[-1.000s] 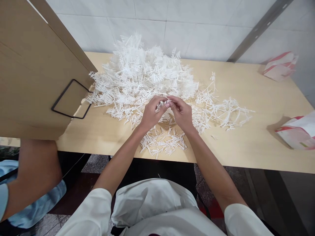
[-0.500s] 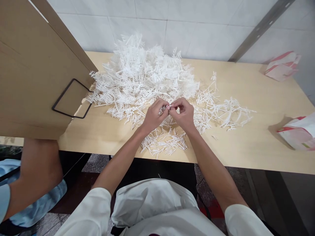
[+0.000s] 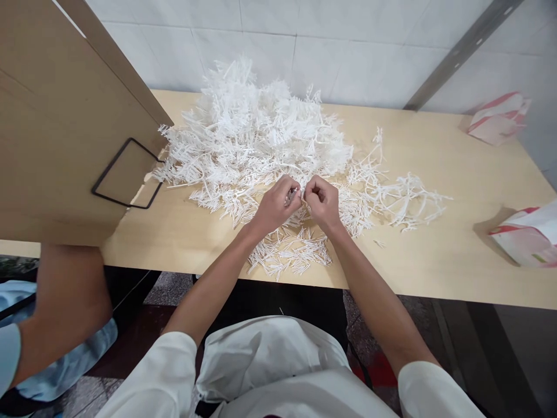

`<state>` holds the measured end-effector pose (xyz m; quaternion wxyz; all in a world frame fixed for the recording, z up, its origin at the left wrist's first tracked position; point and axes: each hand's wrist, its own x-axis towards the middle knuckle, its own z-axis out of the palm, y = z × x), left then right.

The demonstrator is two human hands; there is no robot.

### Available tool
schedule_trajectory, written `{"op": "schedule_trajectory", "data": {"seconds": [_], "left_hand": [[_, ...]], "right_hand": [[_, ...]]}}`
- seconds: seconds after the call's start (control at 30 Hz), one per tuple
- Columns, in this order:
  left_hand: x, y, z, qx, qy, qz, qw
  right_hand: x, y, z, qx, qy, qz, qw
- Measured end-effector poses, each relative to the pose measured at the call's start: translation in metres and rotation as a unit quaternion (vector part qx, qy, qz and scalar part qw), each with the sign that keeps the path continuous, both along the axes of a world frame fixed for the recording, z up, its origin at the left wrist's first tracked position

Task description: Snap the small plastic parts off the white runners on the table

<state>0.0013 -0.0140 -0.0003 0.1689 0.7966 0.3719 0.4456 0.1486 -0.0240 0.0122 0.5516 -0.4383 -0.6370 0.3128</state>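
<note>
My left hand (image 3: 281, 202) is closed around a small white branched plastic piece, only partly showing between the fingers. Close beside it, my right hand (image 3: 321, 200) is pinched shut, thumb against fingers; whatever lies in its fingertips is too small to make out. Behind both hands rises a large heap of white branched plastic pieces (image 3: 261, 128). Loose thin white sticks (image 3: 300, 252) lie under and in front of my hands, near the table edge. To the right are bare white branched stems (image 3: 407, 200), tangled together.
A large cardboard sheet (image 3: 65, 128) stands on the left, with a black wire frame (image 3: 126, 174) at its lower edge. Red-and-white packets (image 3: 528, 235) sit at the right of the wooden table (image 3: 430, 255). Another person's arm (image 3: 65, 302) is at lower left.
My hands have drawn slightly apart at the fingertips, where they were touching before. My right hand's fingers have curled in more. The heap and the stems lie as they were.
</note>
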Motion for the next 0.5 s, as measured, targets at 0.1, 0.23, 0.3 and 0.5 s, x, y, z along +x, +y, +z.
{"op": "schedule_trajectory", "data": {"seconds": [0.1, 0.23, 0.3, 0.5], "left_hand": [[-0.0019, 0.0026, 0.0015, 0.041, -0.031, 0.034, 0.998], [-0.0034, 0.0047, 0.0009, 0.072, -0.045, 0.058, 0.995], [-0.0032, 0.0047, 0.0001, 0.072, -0.039, 0.059, 0.995], [-0.0021, 0.0019, 0.0020, 0.022, -0.053, 0.003, 0.998]], "right_hand": [[0.0004, -0.0015, 0.0036, -0.020, 0.009, 0.029, 0.999], [-0.0027, -0.0002, 0.0026, -0.026, -0.024, 0.040, 0.999], [-0.0049, 0.0014, 0.0000, -0.028, -0.036, 0.020, 0.999], [-0.0035, 0.0040, -0.0041, 0.013, -0.087, -0.036, 0.995]]}}
